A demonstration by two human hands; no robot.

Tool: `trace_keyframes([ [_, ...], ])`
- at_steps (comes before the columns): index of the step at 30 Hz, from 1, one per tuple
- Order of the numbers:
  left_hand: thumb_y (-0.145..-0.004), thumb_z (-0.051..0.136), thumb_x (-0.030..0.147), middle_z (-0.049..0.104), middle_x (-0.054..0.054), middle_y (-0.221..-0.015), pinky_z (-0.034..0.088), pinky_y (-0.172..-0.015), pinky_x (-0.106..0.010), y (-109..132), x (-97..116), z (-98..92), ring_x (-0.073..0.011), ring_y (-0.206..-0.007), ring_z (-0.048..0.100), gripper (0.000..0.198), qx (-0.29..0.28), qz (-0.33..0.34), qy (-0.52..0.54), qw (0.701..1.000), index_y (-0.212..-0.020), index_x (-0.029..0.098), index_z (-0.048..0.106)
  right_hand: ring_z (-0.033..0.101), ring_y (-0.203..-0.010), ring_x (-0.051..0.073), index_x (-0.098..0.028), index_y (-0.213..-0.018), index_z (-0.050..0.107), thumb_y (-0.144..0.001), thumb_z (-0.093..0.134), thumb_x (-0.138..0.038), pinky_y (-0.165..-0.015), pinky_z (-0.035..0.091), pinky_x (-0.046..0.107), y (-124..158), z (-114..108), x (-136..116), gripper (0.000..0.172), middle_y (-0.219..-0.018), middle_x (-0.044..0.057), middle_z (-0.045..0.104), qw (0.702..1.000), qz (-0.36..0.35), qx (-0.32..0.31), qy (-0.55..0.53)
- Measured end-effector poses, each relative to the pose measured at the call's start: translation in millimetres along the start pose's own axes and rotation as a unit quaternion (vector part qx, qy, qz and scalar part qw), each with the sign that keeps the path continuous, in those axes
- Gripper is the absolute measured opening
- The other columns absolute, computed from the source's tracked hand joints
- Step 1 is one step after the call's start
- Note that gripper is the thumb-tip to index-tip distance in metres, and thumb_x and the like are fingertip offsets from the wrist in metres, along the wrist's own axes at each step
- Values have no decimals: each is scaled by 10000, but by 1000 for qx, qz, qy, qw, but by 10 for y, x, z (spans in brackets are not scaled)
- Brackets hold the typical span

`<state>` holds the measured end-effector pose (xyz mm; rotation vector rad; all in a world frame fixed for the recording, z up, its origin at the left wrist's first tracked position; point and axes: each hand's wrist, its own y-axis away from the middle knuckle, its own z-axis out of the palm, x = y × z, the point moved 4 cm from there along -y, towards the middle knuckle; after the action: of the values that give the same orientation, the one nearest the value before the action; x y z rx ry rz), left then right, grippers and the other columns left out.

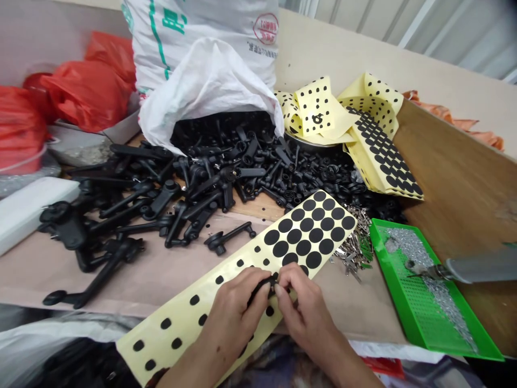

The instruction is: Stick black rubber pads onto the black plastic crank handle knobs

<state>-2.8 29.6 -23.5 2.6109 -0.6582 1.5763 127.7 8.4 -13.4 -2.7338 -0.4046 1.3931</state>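
My left hand (230, 310) is closed around a small black plastic part (260, 286), mostly hidden by the fingers. Against the same part, the fingers of my right hand (305, 304) are pinched together, and what lies between their tips is too small to make out. Beneath both hands stretches a yellow backing sheet (230, 269). Large black round stickers (304, 248) cover its far right end, while small black dots are scattered over the rest. Just beyond the sheet lies a black jointed arm piece (230, 237) with a round base.
Black plastic arms (194, 199) spill from a white woven sack (214, 75). Right of the sheet are small metal pieces (357, 242) and a green tray (428, 334) of silvery bits, with a grey power screwdriver (476, 268) over it. Folded sticker sheets (383, 151) stand behind. Red bags (92, 89) sit left.
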Motion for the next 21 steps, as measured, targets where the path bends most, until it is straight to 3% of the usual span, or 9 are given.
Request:
trace_keyframes([
  [6,-870,480,192,690,-29,-890,500,-696,-207,6,-22,-40,-147,-784,650,152,9,2,8,1000,-937,189,617,456,-727,155,-208,-768,390,-906,354,-148,-653,372,273,-22,-1,-2,155,-787,12,456,1000,15,-20,-12],
  [9,-868,489,203,694,-15,-877,503,-672,-203,15,-57,-52,-144,-764,653,150,2,-23,14,1000,-936,203,622,470,-710,143,-200,-786,458,-890,435,-205,-634,396,258,-13,-18,76,106,-801,13,472,993,40,-24,-108],
  [12,-872,492,210,693,-7,-888,503,-700,-204,22,-71,-60,-143,-787,655,147,1,-35,19,999,-941,214,622,509,-727,139,-187,-820,554,-854,528,-258,-618,425,242,10,-30,161,83,-862,33,505,971,75,-7,-226],
  [17,-878,494,198,674,-21,-965,504,-742,-193,9,-30,-58,-138,-845,649,152,15,-6,18,1000,-977,211,608,550,-774,148,-172,-685,611,-866,521,-294,-664,449,248,49,-2,238,236,-886,51,543,929,128,50,-344],
  [21,-877,491,166,662,-40,-983,509,-742,-175,12,0,-70,-132,-856,645,161,39,28,-2,999,-995,197,596,553,-669,136,-212,-945,569,-874,518,-331,-657,467,267,56,-19,304,148,-763,10,560,919,159,69,-354],
])
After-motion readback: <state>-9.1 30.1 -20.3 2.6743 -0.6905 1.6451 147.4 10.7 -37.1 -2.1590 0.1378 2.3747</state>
